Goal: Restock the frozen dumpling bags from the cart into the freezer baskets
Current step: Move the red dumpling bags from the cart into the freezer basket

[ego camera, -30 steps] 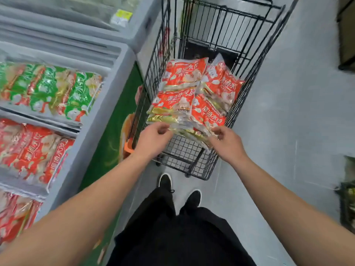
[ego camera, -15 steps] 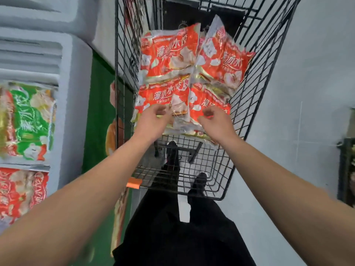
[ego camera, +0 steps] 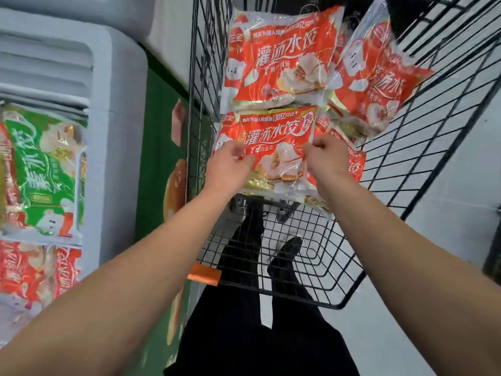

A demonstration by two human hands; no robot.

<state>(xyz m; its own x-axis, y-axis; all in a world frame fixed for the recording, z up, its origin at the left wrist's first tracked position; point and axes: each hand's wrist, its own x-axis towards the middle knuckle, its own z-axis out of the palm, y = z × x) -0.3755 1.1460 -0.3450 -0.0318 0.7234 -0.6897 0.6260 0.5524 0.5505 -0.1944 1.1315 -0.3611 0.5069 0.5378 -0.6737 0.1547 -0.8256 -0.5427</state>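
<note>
- Standing at the left edge, the freezer [ego camera: 119,109] holds green and red bags in its baskets [ego camera: 81,241].
- Beside it, the black wire cart [ego camera: 406,164] carries a pile of red dumpling bags.
- Nearest lies the front bag [ego camera: 271,147], printed 灌汤水饺: probably slick, crinkly film over hard loose lumps, so best taken at both side edges.
- Left hand [ego camera: 230,166] and right hand [ego camera: 326,158] pinch those edges with curled fingers.
</note>
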